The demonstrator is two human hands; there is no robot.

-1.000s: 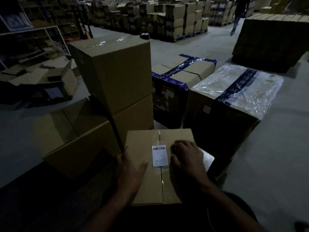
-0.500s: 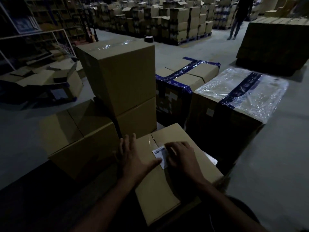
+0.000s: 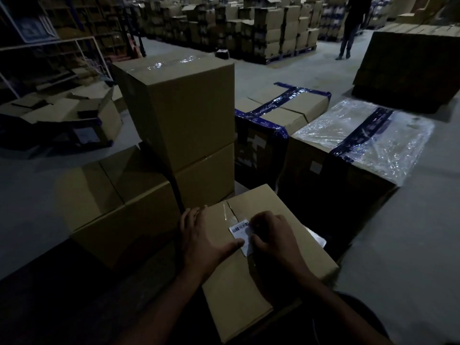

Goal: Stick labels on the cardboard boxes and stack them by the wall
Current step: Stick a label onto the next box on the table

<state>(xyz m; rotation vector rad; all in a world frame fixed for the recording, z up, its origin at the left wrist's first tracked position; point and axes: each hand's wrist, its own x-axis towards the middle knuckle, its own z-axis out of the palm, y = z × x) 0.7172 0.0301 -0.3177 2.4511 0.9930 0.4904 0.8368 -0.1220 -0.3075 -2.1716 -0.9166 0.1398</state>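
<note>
Cardboard box (image 3: 251, 277): directly before you, turned askew, near two-box stack (image 3: 181, 130). Label (image 3: 242, 236): white, barcoded, on box top seam. Your left hand (image 3: 202, 241): flat on lid, thumb touching label. Your right hand (image 3: 270, 239): fingers bent, pressing label's right edge.

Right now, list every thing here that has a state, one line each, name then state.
near box: flaps closed, taped along the seam, label on top
label: lying on the box top, partly under both hands
left hand: flat on the box top, thumb touching the label
right hand: fingers bent, pressing the label down
stacked box: closed, taped, sitting on another box
blue-taped box: closed
film-wrapped box: closed, plastic over the top
</note>
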